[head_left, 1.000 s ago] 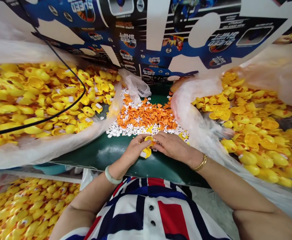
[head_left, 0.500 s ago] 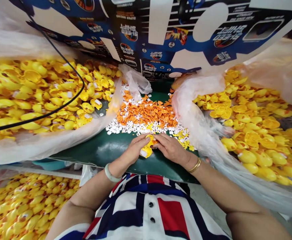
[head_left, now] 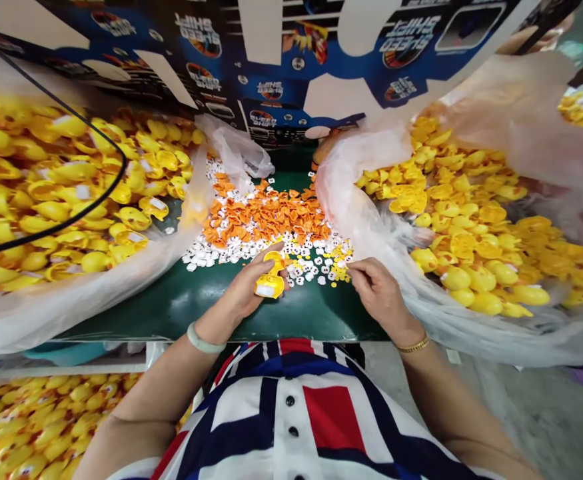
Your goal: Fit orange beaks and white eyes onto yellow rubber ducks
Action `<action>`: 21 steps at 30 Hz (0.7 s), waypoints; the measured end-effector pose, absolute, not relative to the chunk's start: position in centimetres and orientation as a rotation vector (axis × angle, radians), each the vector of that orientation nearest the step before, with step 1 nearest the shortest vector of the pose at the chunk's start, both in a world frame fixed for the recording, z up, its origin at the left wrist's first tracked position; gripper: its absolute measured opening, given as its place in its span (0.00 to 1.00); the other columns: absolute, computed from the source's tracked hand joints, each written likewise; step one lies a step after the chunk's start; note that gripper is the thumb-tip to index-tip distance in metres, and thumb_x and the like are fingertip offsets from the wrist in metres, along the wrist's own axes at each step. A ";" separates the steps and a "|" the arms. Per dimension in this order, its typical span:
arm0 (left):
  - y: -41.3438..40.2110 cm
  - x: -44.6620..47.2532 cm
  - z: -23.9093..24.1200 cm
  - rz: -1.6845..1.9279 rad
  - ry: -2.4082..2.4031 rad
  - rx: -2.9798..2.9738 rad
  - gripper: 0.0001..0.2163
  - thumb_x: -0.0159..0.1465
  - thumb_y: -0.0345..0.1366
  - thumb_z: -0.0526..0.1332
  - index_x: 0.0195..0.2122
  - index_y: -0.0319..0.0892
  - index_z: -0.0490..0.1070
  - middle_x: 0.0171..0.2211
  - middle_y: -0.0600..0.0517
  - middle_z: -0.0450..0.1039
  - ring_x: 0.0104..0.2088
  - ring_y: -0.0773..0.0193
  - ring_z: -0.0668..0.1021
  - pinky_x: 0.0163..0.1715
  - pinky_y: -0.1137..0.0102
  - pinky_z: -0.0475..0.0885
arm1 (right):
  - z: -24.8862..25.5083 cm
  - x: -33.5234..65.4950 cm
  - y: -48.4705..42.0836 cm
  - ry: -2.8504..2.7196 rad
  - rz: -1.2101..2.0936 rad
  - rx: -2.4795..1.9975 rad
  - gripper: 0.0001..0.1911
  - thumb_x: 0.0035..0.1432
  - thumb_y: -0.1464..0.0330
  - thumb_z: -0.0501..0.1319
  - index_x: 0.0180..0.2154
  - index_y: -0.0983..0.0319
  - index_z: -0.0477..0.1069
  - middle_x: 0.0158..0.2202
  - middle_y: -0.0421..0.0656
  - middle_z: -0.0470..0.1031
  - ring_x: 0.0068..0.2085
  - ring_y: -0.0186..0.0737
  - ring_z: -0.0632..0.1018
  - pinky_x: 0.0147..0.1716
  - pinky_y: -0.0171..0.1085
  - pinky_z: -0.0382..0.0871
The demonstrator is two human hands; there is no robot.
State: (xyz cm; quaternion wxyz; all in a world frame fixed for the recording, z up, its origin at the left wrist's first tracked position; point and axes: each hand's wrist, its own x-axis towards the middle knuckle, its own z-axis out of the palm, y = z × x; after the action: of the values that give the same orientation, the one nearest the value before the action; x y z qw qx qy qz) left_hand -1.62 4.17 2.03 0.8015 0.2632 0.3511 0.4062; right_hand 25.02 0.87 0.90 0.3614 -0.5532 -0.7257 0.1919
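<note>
My left hand is closed around a yellow plastic duck half, its hollow side facing up and a white patch at its lower end. On the right, my right hand has thumb and forefinger pinched at the edge of some small yellow pieces; whatever is between the fingertips is too small to make out. Just beyond both hands lie white eye pieces with black dots and a heap of orange beak-like pieces, spread on the green tabletop.
Clear plastic sheeting borders a pile of yellow duck parts on the left. More yellow duck parts fill a plastic bag on the right. A printed cardboard panel stands behind. Duck bodies lie below left. A black cable hangs left.
My right hand has left the duck half and moved right to the small yellow pieces. My left hand still holds the duck half. The camera view has shifted.
</note>
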 end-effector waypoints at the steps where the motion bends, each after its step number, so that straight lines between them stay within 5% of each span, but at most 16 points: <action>1: 4.4 -1.5 2.2 0.858 0.729 0.571 0.31 0.58 0.38 0.64 0.63 0.41 0.62 0.30 0.49 0.74 0.27 0.59 0.79 0.23 0.70 0.72 | 1.0 25.5 0.7 -1.976 0.471 -1.439 0.07 0.67 0.68 0.56 0.42 0.58 0.73 0.38 0.43 0.75 0.40 0.41 0.77 0.41 0.40 0.72; 7: 5.4 0.2 2.7 0.854 0.651 0.615 0.24 0.57 0.39 0.63 0.55 0.39 0.67 0.28 0.49 0.73 0.24 0.58 0.78 0.21 0.69 0.71 | 0.4 24.5 0.3 -2.448 0.253 -1.589 0.10 0.68 0.69 0.54 0.44 0.59 0.74 0.40 0.46 0.76 0.40 0.42 0.77 0.35 0.37 0.68; 21: 6.1 1.8 1.8 1.105 0.744 0.402 0.16 0.57 0.40 0.67 0.43 0.39 0.71 0.28 0.52 0.73 0.28 0.62 0.78 0.28 0.70 0.73 | -0.4 23.9 1.2 -2.397 0.261 -1.423 0.09 0.66 0.71 0.54 0.37 0.62 0.72 0.34 0.44 0.75 0.35 0.40 0.76 0.34 0.37 0.69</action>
State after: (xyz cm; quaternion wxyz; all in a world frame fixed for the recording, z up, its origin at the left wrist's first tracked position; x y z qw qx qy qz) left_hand 1.78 6.07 1.83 0.7676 0.1853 0.3428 0.5089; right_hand 23.90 1.21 -0.41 0.1702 -0.5009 -0.8436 0.0918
